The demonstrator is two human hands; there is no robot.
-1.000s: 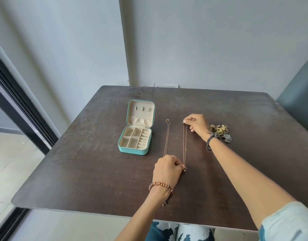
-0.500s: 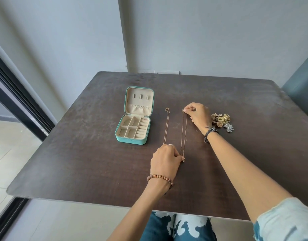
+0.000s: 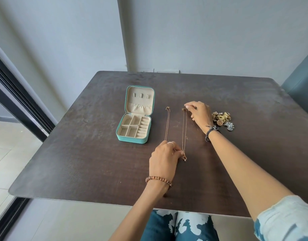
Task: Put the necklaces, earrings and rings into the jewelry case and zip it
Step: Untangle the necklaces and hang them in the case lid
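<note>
A teal jewelry case [image 3: 132, 140] lies open on the dark table [image 3: 90, 162], its cream compartments showing nothing inside. Two thin gold necklaces are stretched out straight to its right. The left necklace [image 3: 167, 122] runs under my left hand [image 3: 164, 158]. The right necklace [image 3: 184, 133] ends in a small pendant [image 3: 184, 158]. My left hand's curled fingertips pinch that chain just above the pendant. My right hand [image 3: 200, 113] pinches the chain's far end between thumb and forefinger. A pile of earrings and rings [image 3: 222, 119] sits right of my right wrist.
The table's near edge runs just above my lap. A grey wall stands behind the table, a dark door frame [image 3: 19, 105] is to the left, and a teal chair back [image 3: 301, 80] at the far right.
The view tilted down slightly. Both hands stay on the right necklace's ends. The pendant now shows past my left fingertips.
</note>
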